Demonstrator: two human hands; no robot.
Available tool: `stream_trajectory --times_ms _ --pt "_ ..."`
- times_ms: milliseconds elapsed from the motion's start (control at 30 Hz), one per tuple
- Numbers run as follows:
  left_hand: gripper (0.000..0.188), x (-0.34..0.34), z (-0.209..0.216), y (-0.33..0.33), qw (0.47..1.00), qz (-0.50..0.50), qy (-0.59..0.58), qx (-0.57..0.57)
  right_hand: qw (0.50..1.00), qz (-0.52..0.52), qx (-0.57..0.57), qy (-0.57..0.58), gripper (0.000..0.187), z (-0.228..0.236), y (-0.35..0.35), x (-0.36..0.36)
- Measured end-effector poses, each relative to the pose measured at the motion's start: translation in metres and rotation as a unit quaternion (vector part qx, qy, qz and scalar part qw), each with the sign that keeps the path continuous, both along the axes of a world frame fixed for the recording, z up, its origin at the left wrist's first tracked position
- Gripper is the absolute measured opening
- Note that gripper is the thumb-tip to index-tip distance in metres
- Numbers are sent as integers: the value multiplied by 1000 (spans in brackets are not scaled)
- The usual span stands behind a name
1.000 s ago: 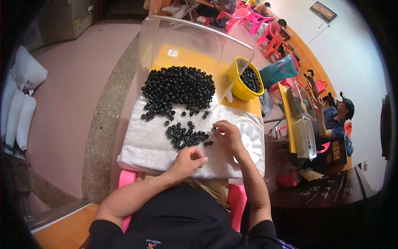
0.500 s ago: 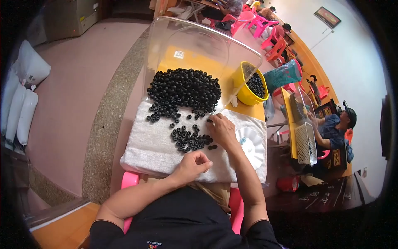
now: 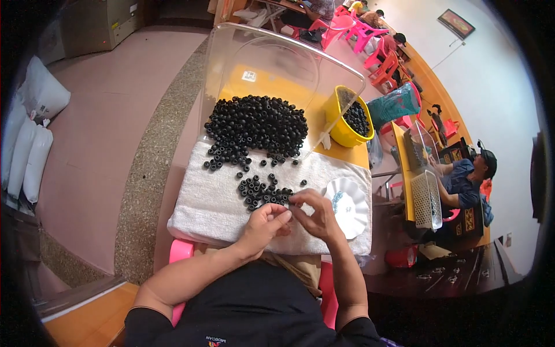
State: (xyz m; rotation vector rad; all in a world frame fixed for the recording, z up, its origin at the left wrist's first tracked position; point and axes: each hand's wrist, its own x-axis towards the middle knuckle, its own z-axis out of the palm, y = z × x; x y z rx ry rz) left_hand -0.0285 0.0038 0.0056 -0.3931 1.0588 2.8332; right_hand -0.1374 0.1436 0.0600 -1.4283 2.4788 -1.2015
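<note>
My left hand is closed in a pinch just above the white towel, thumb against forefinger. What sits in the pinch is too small to make out. My right hand meets it from the right, its curled fingers and thumb close to the left fingertips. Whatever those fingers grip is hidden. Right beyond both hands is a loose cluster of small black ring-like beads with holes. A single black bead lies apart from it. Farther off, a large heap of the same black beads rests by the clear plastic bin.
The white towel covers the near tabletop. A white scalloped dish with small bluish bits is at the right. Behind stand a clear bin and a yellow tub of dark pieces. A co-worker sits at the far right.
My right hand has come back from the edge of the bead heap toward me, down to my left hand. The single bead on the towel is now uncovered. My left hand has barely shifted.
</note>
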Motion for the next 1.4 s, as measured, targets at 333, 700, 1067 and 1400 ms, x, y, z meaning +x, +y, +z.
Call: stream_trajectory --times_ms 333,700,1067,1400 --pt "23 3 -3 1 998 -47 28 -10 991 -16 -11 -130 24 1 23 35" --pt "21 1 1 -7 999 -40 -5 10 997 -18 -67 43 40 -9 16 47" --pt "21 3 5 -3 999 -50 -21 5 991 -56 -78 89 33 -13 23 56" --pt "16 2 1 -1 998 -43 -22 -33 938 -262 127 189 21 -8 121 -14"
